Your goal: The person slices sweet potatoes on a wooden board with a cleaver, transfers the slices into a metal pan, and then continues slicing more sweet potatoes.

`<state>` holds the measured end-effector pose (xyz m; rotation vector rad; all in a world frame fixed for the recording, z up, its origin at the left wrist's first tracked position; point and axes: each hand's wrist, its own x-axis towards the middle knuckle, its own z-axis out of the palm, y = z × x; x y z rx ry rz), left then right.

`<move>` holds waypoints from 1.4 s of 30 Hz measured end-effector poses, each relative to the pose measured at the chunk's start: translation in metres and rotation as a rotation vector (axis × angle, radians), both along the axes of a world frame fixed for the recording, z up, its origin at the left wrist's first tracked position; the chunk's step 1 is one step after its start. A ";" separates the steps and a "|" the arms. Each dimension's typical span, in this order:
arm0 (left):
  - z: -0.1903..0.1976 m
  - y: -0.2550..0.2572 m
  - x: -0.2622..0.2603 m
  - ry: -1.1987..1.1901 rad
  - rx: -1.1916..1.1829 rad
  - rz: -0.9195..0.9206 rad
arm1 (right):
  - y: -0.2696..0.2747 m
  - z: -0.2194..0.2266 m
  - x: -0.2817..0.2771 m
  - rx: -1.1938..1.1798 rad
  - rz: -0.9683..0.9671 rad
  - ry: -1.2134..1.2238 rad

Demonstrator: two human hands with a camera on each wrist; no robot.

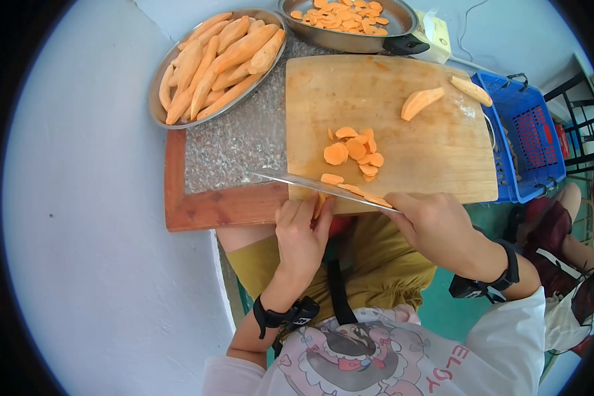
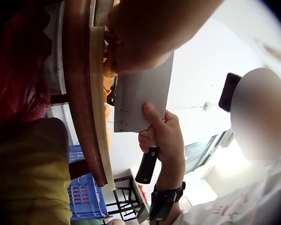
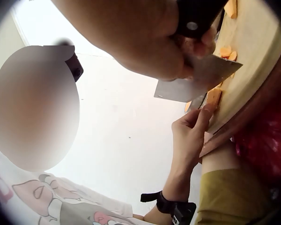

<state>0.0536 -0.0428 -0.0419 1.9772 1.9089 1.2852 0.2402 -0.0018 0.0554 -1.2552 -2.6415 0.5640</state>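
Observation:
My right hand grips a cleaver by its black handle, with a finger laid along the broad blade. The blade stands on edge over the near side of the wooden cutting board, pointing left. Close beside it, my left hand pinches a peeled orange sweet potato piece at the board's near edge. Thin slices lie along the blade's far side, and a small heap of round slices sits just beyond. The left fingertips are partly hidden behind the blade in the head view.
Peeled sweet potatoes fill a metal bowl at the back left. A pan with slices stands behind the board. Two larger pieces lie at the board's far right. Beyond the right edge is a blue crate; a wall borders the left.

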 end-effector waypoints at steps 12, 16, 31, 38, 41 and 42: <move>0.002 -0.002 -0.001 -0.010 -0.052 -0.050 | -0.002 -0.004 0.003 0.142 0.053 0.012; 0.004 -0.002 -0.002 -0.025 -0.067 -0.057 | -0.003 -0.001 0.003 0.108 0.047 -0.013; 0.004 -0.003 -0.002 -0.022 -0.098 -0.074 | -0.001 0.003 0.005 0.088 0.068 -0.084; 0.002 -0.002 -0.005 0.072 -0.028 -0.121 | -0.003 0.003 -0.004 0.096 0.077 -0.206; 0.000 0.001 -0.009 0.115 0.006 -0.151 | -0.002 0.005 -0.010 0.103 0.075 -0.263; 0.000 0.001 -0.009 0.147 0.024 -0.159 | 0.000 0.007 -0.012 0.081 0.076 -0.284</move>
